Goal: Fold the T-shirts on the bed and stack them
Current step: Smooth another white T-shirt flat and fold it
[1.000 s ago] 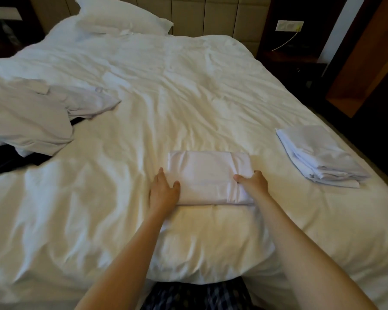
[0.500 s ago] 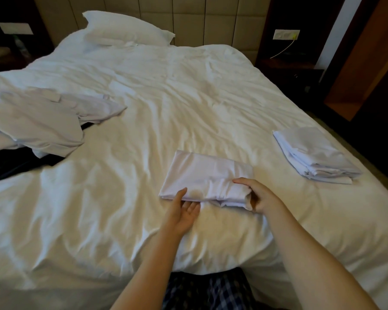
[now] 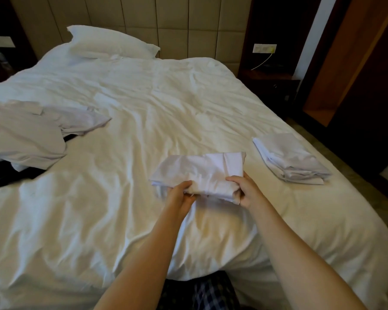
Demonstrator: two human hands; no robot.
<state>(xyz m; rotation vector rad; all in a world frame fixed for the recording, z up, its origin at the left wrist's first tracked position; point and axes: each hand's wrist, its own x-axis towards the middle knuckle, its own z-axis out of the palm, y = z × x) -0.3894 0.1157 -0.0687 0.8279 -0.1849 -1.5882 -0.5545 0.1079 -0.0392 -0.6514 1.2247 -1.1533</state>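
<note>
A folded white T-shirt (image 3: 202, 173) is lifted just above the white bed (image 3: 143, 121), tilted with its far edge up. My left hand (image 3: 180, 194) grips its near left edge from below. My right hand (image 3: 248, 190) grips its near right end, fingers curled round the fold. A stack of folded white T-shirts (image 3: 290, 161) lies on the bed to the right, near the edge. A heap of unfolded white T-shirts (image 3: 31, 133) lies at the far left, over a dark garment (image 3: 7, 175).
A pillow (image 3: 110, 42) sits at the head of the bed by the padded headboard. A dark nightstand (image 3: 271, 83) with a wall socket and cable stands at the back right. A wooden wardrobe (image 3: 354, 63) and floor run along the right side.
Both hands have slid under the folded T-shirt's near edge and raised it off the bed, shifting it slightly right. The camera view has tipped up a little.
</note>
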